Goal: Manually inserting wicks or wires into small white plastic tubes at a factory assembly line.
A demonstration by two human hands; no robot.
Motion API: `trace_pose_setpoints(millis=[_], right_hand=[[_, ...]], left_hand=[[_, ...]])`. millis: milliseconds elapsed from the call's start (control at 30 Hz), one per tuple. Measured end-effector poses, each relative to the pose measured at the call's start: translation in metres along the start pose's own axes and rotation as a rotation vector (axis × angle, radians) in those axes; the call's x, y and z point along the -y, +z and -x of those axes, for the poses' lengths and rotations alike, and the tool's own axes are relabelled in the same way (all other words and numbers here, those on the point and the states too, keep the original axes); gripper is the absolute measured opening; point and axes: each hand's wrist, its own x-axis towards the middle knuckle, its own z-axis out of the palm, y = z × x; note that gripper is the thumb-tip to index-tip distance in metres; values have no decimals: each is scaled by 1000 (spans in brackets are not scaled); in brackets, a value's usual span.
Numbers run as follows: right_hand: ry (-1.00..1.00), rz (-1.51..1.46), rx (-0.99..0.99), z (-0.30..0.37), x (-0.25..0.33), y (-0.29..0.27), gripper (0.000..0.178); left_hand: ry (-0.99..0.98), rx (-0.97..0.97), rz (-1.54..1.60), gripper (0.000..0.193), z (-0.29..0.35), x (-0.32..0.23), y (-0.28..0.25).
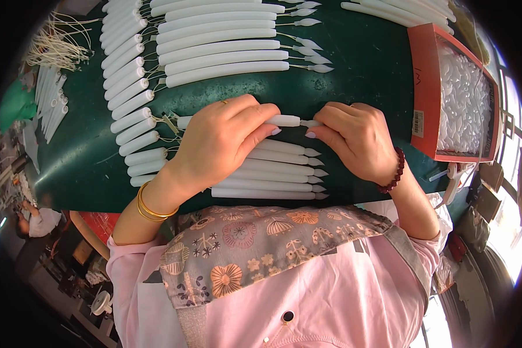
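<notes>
My left hand (223, 133) is closed round a slim white LED taper candle (285, 120), which lies level across the green table. At its right end my right hand (354, 136) pinches a flame-shaped tip (307, 123), mostly hidden by the fingers. The tip sits at or very near the tube's end. Just below the hands lie several white candles (269, 194) with tips seated on their ends. Farther back, a row of white tubes (226, 66) has flame tips (320, 68) hanging out on thin wires. Short white cylinders (130, 102) line their left, joined by wires.
A red box (423, 95) full of clear flame-shaped pieces (461, 107) stands at the right. More white tubes (397, 13) lie at the back right. Loose cream wires (61, 46) and small white tubes (53, 107) are at the far left. The table edge runs along my apron (243, 232).
</notes>
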Motion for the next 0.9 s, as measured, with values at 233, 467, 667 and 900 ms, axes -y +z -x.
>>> trace_pose_setpoints(millis=[233, 467, 667, 900], right_hand=[[16, -42, 20, 1, 2, -1, 14], [-81, 30, 16, 1, 1, 3, 15], [-15, -3, -24, -2, 4, 3, 16], [-40, -5, 75, -3, -1, 2, 18]], left_hand=[[32, -8, -16, 18, 1, 1, 2], [75, -34, -54, 17, 2, 5, 5], [30, -31, -15, 18, -1, 2, 1], [22, 3, 23, 22, 3, 2, 3]])
